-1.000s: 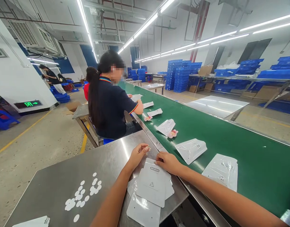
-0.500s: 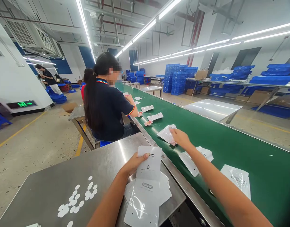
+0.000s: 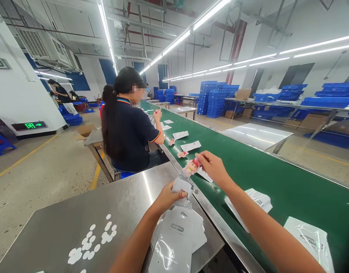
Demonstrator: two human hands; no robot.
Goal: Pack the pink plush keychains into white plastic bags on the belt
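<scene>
My left hand (image 3: pixel 169 197) pinches the top of a white plastic pouch (image 3: pixel 183 186) held above the steel table (image 3: pixel 63 216). My right hand (image 3: pixel 212 167) holds a small pink doll figure (image 3: pixel 191 166) and a clear bag just above the pouch's mouth, at the edge of the green conveyor belt (image 3: pixel 276 170). Under my left hand lies a stack of white pouches (image 3: pixel 180 237). Several white round stickers (image 3: pixel 91 242) are scattered on the table to the left.
A person in a dark shirt (image 3: pixel 129 129) sits ahead at the belt, hands raised. More bags (image 3: pixel 256 203) and small figures (image 3: pixel 182 154) lie along the belt. Blue crates (image 3: pixel 216 96) are stacked at the back. Another person (image 3: pixel 59 93) stands far left.
My right hand picked the pink figure off the belt and brought it back to the pouch. My left hand shifted its grip to the pouch's top. The bags on the belt drifted toward me.
</scene>
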